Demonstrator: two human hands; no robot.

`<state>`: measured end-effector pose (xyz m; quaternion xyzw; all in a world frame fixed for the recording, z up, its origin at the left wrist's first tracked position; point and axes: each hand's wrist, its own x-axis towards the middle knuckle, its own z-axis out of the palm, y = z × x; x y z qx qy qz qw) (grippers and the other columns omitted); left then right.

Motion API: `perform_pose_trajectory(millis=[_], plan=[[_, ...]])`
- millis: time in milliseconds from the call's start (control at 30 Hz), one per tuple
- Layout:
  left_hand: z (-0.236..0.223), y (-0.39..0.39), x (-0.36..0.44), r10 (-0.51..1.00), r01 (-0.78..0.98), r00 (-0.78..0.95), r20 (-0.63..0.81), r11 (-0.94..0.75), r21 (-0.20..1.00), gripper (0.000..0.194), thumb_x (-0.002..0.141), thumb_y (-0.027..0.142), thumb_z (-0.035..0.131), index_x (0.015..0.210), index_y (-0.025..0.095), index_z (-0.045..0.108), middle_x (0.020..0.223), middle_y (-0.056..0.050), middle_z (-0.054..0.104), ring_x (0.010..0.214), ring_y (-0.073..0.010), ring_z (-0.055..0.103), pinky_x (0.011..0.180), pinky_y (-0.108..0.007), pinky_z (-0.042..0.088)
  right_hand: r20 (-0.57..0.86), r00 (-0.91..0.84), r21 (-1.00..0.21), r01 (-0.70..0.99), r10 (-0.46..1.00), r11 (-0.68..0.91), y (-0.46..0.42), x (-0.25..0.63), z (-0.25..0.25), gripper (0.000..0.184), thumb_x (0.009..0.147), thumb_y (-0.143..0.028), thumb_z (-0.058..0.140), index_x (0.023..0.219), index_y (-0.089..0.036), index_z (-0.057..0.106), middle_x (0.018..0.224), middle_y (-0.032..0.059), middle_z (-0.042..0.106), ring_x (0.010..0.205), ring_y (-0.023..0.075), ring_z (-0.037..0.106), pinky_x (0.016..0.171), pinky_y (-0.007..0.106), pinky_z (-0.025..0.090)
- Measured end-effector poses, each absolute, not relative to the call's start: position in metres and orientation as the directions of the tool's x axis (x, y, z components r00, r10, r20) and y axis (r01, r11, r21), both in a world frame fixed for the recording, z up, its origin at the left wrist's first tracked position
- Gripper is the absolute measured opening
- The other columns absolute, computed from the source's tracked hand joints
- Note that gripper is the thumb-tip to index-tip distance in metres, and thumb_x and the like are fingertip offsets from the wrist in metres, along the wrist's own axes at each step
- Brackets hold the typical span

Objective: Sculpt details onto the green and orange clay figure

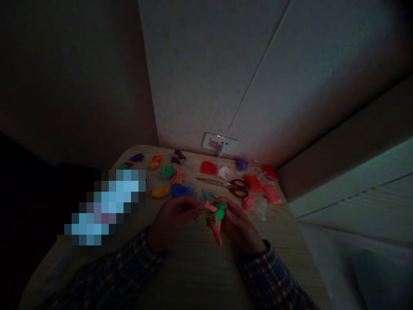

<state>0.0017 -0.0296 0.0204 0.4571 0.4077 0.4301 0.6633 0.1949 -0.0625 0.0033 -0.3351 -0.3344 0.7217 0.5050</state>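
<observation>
A small modelling-clay figure (220,213), green with pink-orange parts, is held up over the middle of the table by my right hand (240,226). My fingers wrap its right side. One long pink-orange piece points down from it, and a lighter pink piece sticks out at its upper left. Just left of the figure, my left hand (174,219) is closed with thumb and fingertips together, apart from the figure. Whatever those fingertips hold, if anything, is too small and dark to name. Behind the hands lie blue modelling tools (205,194) and red-handled scissors (222,183).
Bags of clay in red (209,167), white (225,172), orange (254,183) and blue (183,190) lie along the back of the wooden table (274,275). Several small clay pieces, such as a yellow lump (159,192), sit at the left. A blurred-out bright object (106,206) lies left. A wall socket (220,143) is behind.
</observation>
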Motion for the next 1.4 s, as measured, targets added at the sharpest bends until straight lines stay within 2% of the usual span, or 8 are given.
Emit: perform_pose_trajectory(millis=[167, 367, 500, 767, 900, 1033, 1233, 1400], plan=[[0.0231, -0.0302, 0.0008, 0.960, -0.203, 0.244, -0.138, 0.190, 0.961, 0.023, 0.057, 0.029, 0.084, 0.061, 0.017, 0.064, 0.061, 0.002, 0.061, 0.063, -0.0146, 0.056, 0.064, -0.028, 0.047, -0.138, -0.269, -0.814, -0.518, 0.953, -0.264, -0.0627, 0.1937, 0.0039, 0.032, 0.076, -0.038, 0.077, 0.102, -0.021, 0.068, 0.093, 0.0035, 0.066, 0.083, 0.0181, 0.061, 0.074, 0.031, 0.051], [0.0249, -0.0340, 0.0058, 0.946, -0.242, 0.290, -0.142, 0.216, 0.946, 0.023, 0.056, 0.026, 0.085, 0.064, 0.015, 0.067, 0.066, -0.001, 0.066, 0.068, -0.0178, 0.060, 0.070, -0.032, 0.048, -0.156, -0.309, -0.790, -0.532, 0.938, -0.306, -0.0635, 0.1891, 0.0026, 0.032, 0.077, -0.037, 0.077, 0.102, -0.021, 0.068, 0.093, 0.0035, 0.066, 0.084, 0.0175, 0.062, 0.075, 0.030, 0.054], [0.0241, -0.0346, 0.0055, 0.942, -0.233, 0.300, -0.152, 0.227, 0.946, 0.021, 0.058, 0.027, 0.083, 0.063, 0.015, 0.066, 0.065, 0.000, 0.065, 0.067, -0.0160, 0.059, 0.069, -0.029, 0.048, -0.179, -0.310, -0.753, -0.567, 0.934, -0.332, -0.0627, 0.1870, 0.0010, 0.030, 0.077, -0.036, 0.077, 0.102, -0.021, 0.069, 0.091, 0.0036, 0.069, 0.078, 0.0169, 0.064, 0.072, 0.031, 0.055], [0.0211, -0.0332, 0.0028, 0.945, -0.219, 0.310, -0.106, 0.179, 0.959, 0.023, 0.065, 0.034, 0.077, 0.062, 0.016, 0.062, 0.060, 0.001, 0.059, 0.062, -0.0143, 0.053, 0.064, -0.028, 0.045, -0.151, -0.291, -0.753, -0.585, 0.945, -0.301, -0.0618, 0.1870, -0.0002, 0.027, 0.080, -0.033, 0.075, 0.103, -0.022, 0.068, 0.087, 0.0027, 0.071, 0.065, 0.0137, 0.062, 0.050, 0.024, 0.049], [0.0215, -0.0317, 0.0036, 0.952, -0.218, 0.274, -0.136, 0.199, 0.955, 0.022, 0.060, 0.030, 0.080, 0.063, 0.016, 0.062, 0.061, 0.001, 0.060, 0.063, -0.0146, 0.055, 0.065, -0.028, 0.046, -0.167, -0.296, -0.735, -0.599, 0.941, -0.319, -0.0622, 0.1877, -0.0002, 0.028, 0.077, -0.033, 0.077, 0.102, -0.022, 0.069, 0.088, 0.0031, 0.071, 0.070, 0.0155, 0.064, 0.052, 0.025, 0.049], [0.0228, -0.0307, 0.0033, 0.956, -0.212, 0.249, -0.154, 0.209, 0.955, 0.021, 0.056, 0.025, 0.081, 0.063, 0.016, 0.063, 0.063, 0.001, 0.063, 0.065, -0.0152, 0.057, 0.067, -0.028, 0.048, -0.163, -0.292, -0.741, -0.594, 0.942, -0.313, -0.0624, 0.1877, -0.0002, 0.029, 0.078, -0.033, 0.076, 0.102, -0.021, 0.070, 0.088, 0.0035, 0.072, 0.076, 0.0167, 0.066, 0.063, 0.027, 0.053], [0.0262, -0.0311, 0.0021, 0.957, -0.225, 0.269, -0.111, 0.175, 0.959, 0.028, 0.066, 0.040, 0.077, 0.060, 0.016, 0.063, 0.056, 0.001, 0.060, 0.059, -0.0146, 0.054, 0.063, -0.029, 0.047, -0.144, -0.310, -0.752, -0.584, 0.940, -0.308, -0.0617, 0.1882, -0.0022, 0.027, 0.081, -0.034, 0.073, 0.104, -0.022, 0.067, 0.092, 0.0030, 0.070, 0.063, 0.0136, 0.061, 0.067, 0.031, 0.054], [0.0252, -0.0307, 0.0032, 0.954, -0.260, 0.256, -0.157, 0.225, 0.939, 0.032, 0.065, 0.045, 0.080, 0.062, 0.015, 0.068, 0.060, -0.001, 0.066, 0.061, -0.0145, 0.056, 0.065, -0.028, 0.048, -0.145, -0.304, -0.758, -0.578, 0.942, -0.303, -0.0613, 0.1886, -0.0027, 0.029, 0.080, -0.035, 0.074, 0.105, -0.022, 0.067, 0.092, 0.0038, 0.070, 0.069, 0.0160, 0.063, 0.063, 0.029, 0.053]])
